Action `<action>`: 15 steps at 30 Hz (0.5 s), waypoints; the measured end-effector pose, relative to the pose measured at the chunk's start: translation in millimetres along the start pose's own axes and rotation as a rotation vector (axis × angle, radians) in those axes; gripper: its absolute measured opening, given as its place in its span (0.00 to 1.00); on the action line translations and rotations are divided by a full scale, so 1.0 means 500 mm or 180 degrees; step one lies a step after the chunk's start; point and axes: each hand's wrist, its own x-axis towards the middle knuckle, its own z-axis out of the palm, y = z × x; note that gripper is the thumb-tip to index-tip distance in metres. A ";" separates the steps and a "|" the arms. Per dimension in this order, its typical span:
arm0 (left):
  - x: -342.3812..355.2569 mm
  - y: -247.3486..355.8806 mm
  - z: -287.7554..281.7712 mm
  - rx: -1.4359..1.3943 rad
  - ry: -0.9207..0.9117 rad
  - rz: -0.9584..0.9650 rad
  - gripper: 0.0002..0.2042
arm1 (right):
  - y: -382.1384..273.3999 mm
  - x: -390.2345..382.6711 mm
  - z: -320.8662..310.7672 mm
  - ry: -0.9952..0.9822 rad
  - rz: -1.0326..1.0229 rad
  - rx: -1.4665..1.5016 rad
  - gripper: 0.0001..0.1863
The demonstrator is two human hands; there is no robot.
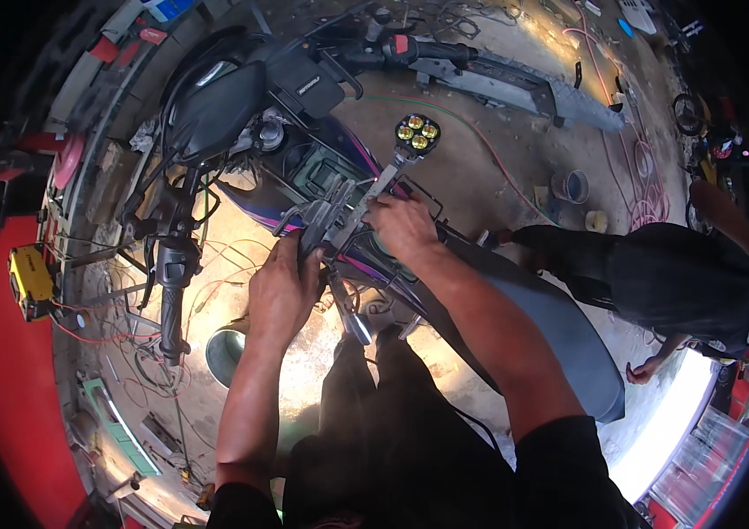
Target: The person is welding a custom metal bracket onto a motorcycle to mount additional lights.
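A dark scooter with purple stripes (498, 317) lies below me. My left hand (286, 278) is closed on a grey metal bracket (326, 220) above the scooter's middle. My right hand (399, 227) is closed around the metal arm (383, 181) beside that bracket; a round lamp with several yellow lenses (417, 134) sits at that arm's top end. What lies under both hands' fingers is partly hidden. Below the bracket a shiny metal part (352, 322) points down toward my legs.
A co-worker in dark clothes (674, 282) bends at the right. Handlebars (176, 264) stand at the left, near a yellow machine (30, 282) and a red panel (0, 353). A bucket (569, 185), hoses (516, 176) and a grey metal beam (516, 88) lie behind; a green container (229, 357) sits lower left.
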 end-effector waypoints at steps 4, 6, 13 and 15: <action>0.002 0.003 0.001 0.0053 -0.0017 -0.0043 0.22 | -0.001 0.001 -0.003 -0.0078 -0.0004 -0.0013 0.14; 0.003 0.007 -0.003 0.0026 -0.0151 -0.0120 0.22 | -0.001 0.001 -0.004 -0.0084 -0.0009 -0.0007 0.13; 0.007 0.002 -0.001 0.0097 -0.0124 -0.0031 0.22 | -0.018 0.009 -0.031 -0.0300 0.0093 -0.0285 0.13; 0.007 -0.002 0.001 0.0118 -0.0086 0.0044 0.23 | -0.024 0.020 -0.043 -0.0783 0.0434 -0.0387 0.12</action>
